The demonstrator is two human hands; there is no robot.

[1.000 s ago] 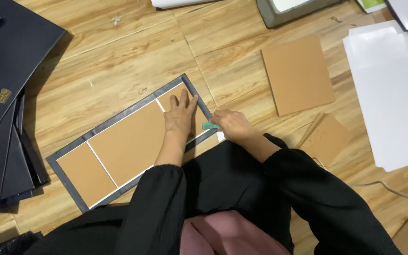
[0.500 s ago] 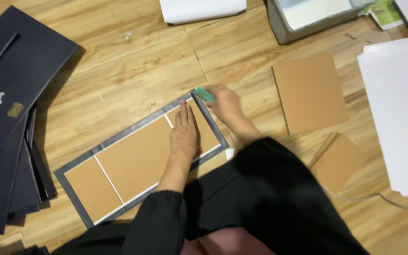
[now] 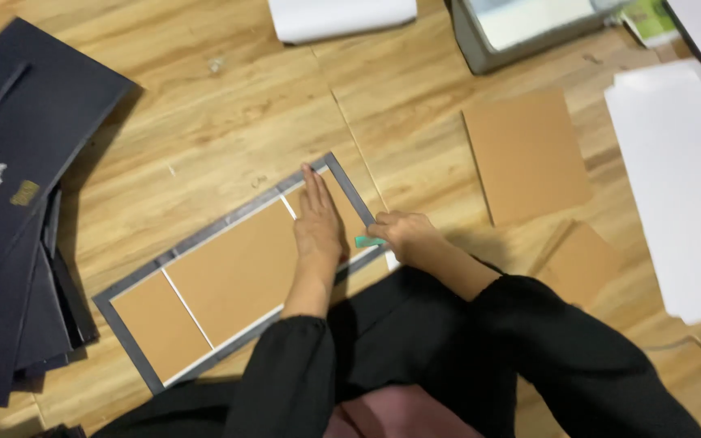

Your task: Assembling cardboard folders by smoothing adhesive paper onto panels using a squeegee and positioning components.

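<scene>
1. Fingers (image 3: 311,188) of your left hand (image 3: 319,223) lie flat and spread open, pressing down on the right-hand brown panel of the cover board (image 3: 241,272); they grip nothing.
2. Your right hand (image 3: 409,237) is curled shut around a small green scraper (image 3: 368,242), held at the board's right edge, just beside your left hand.
3. That cover board lies on the wooden floor (image 3: 204,122) directly in front of your lap, tilted so its left end sits nearer you and its right end farther away. It shows three brown cardboard panels, a narrow one at the left, a wide one in the middle and another under your left palm, all framed by a dark grey border.
4. Both your arms are in black sleeves (image 3: 529,341), and the near right corner of the board meets the dark cloth over your lap.
5. To your left, a stack of dark blue covers (image 3: 18,227) lies fanned out on the floor, well apart from the board.
6. To your right lie a loose brown cardboard sheet (image 3: 526,154) and a smaller brown piece (image 3: 582,264) nearer your sleeve.
7. Farther right, white paper sheets (image 3: 683,186) are piled up.
8. At the top edge sit a grey tray (image 3: 480,45) and another white sheet (image 3: 342,16).
</scene>
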